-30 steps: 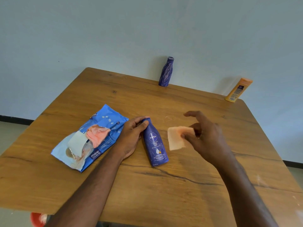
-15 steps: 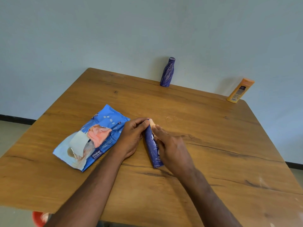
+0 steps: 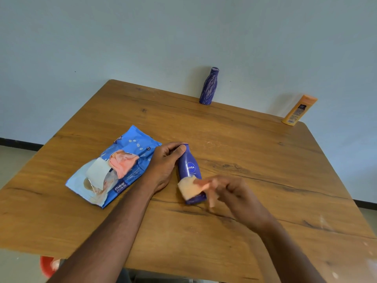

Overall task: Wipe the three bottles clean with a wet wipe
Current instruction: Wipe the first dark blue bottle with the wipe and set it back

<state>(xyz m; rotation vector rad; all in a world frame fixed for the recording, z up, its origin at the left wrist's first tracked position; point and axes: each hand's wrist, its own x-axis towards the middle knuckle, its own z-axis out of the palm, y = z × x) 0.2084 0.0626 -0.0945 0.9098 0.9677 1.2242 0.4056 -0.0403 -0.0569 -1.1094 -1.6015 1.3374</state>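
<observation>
In the head view, a dark blue Nivea lotion bottle (image 3: pixel 190 172) lay on its side on the wooden table (image 3: pixel 255 164), its cap end pointing away from the person and its base towards them. The left hand (image 3: pixel 163 166) gripped the cap end, fingers curled over the top and thumb laid against the bottle's shoulder. A peach-coloured wet wipe (image 3: pixel 190 189) lay draped over the lower part of the bottle, near its base. The right hand (image 3: pixel 234 193) was just beside the wipe on its right and was blurred; its fingertips reached to the wipe's edge, but whether they pinched it or only pressed on it could not be told.

Just left of the left hand lay a light blue wet-wipes pack (image 3: pixel 116 168), its flap peeled open and a crumpled peach wipe standing out of the opening. Well apart at the table's far edge, against the pale wall, a purple patterned bottle (image 3: pixel 209 86) stood upright, and at the far right corner an orange lotion bottle (image 3: pixel 298 110) stood as well. Something red (image 3: pixel 48 265) showed below the near left edge of the table.
</observation>
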